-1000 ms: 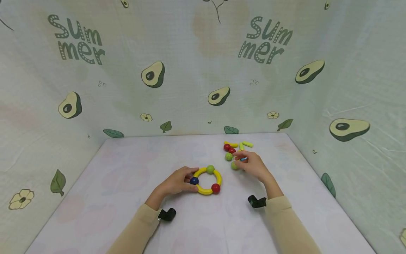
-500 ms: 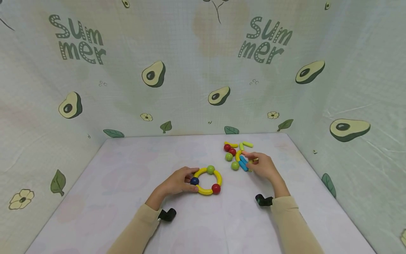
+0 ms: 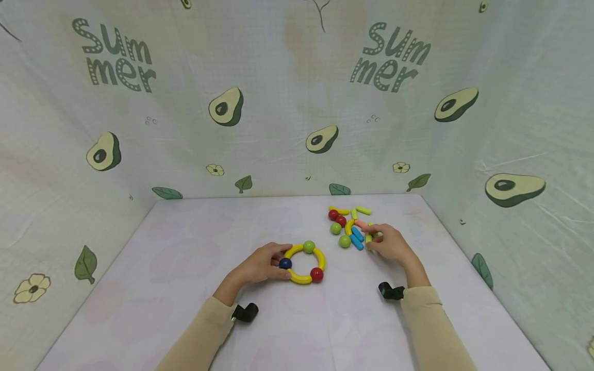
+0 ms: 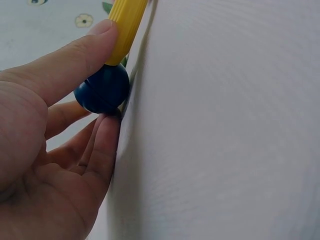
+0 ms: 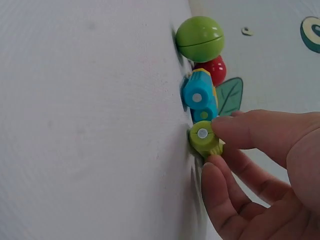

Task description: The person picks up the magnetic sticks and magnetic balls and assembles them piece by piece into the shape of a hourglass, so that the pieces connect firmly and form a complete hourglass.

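Note:
A ring of yellow curved magnetic rods [image 3: 321, 257] joined by blue, green and red balls lies on the table. My left hand [image 3: 262, 265] holds its left side, thumb on a yellow rod [image 4: 127, 32] and fingertips against the blue ball [image 4: 105, 89]. My right hand [image 3: 390, 243] pinches a light green rod [image 3: 368, 240] between thumb and fingers; its round end with a metal disc [image 4: 105, 89] is not in that view, but the rod's end [image 5: 202, 133] faces the right wrist camera. Two blue rods [image 3: 356, 241] lie just left of it.
Around the right hand lie loose pieces: green balls [image 3: 345, 241], red balls [image 3: 341, 221], yellow curved rods [image 3: 349, 226], a pink rod [image 3: 360, 223] and light green rods [image 3: 364, 210]. Patterned cloth walls [image 3: 269, 154] enclose the white table [image 3: 297, 330] at back and sides.
My right hand has moved right from above the blue rods, uncovering them and the pink rod, and now pinches the light green rod. The left hand stays on the ring.

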The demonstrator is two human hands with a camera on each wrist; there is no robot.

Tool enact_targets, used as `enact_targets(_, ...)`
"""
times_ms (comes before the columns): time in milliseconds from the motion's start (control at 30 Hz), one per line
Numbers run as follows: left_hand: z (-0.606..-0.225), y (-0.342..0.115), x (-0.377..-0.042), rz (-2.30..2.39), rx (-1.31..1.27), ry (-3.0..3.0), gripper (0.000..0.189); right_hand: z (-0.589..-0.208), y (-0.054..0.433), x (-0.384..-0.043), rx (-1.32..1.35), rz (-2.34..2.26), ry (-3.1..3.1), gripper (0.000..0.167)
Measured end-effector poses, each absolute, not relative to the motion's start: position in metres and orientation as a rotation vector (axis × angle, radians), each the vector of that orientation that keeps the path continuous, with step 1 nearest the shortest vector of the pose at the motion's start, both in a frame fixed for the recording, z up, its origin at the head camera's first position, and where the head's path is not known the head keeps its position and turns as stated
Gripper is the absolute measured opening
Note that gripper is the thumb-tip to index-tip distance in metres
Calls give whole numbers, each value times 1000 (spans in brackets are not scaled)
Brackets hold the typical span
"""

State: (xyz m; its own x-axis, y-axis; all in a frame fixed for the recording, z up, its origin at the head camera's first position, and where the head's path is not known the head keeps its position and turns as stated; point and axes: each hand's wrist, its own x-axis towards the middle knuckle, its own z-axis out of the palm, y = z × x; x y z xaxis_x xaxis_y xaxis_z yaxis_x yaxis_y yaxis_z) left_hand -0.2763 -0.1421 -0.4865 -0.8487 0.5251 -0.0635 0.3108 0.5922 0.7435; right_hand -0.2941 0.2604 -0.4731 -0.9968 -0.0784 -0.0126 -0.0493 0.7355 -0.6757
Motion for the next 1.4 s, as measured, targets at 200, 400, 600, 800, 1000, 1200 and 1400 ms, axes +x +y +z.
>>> enact_targets(200, -485, -142, -277, 1109, 687, 2546, 82, -469, 263, -292, -96, -1104, 2861, 45)
enact_targets(400, -485, -142, -277, 1122, 686, 2536, 81, -467, 267, -290, -91, -1025, 2868, 45)
enact_targets(600, -485, -143, -277, 1126, 682, 2539, 82, -468, 268, -291, -91, -1027, 2867, 42)
enact_targets(800, -485, -143, -277, 1125, 673, 2539, 81, -467, 268, -292, -85, -1002, 2859, 42)
enact_targets(1000, -484, -143, -276, 1127, 672, 2535, 81, -465, 269, -293, -107, -969, 2820, 50)
enact_targets(1200, -485, -143, -277, 1123, 671, 2536, 81, -465, 271, -291, -138, -970, 2803, 47)
enact_targets(1400, -485, -143, -276, 1120, 669, 2539, 81, -465, 272, -290, -166, -964, 2804, 38)
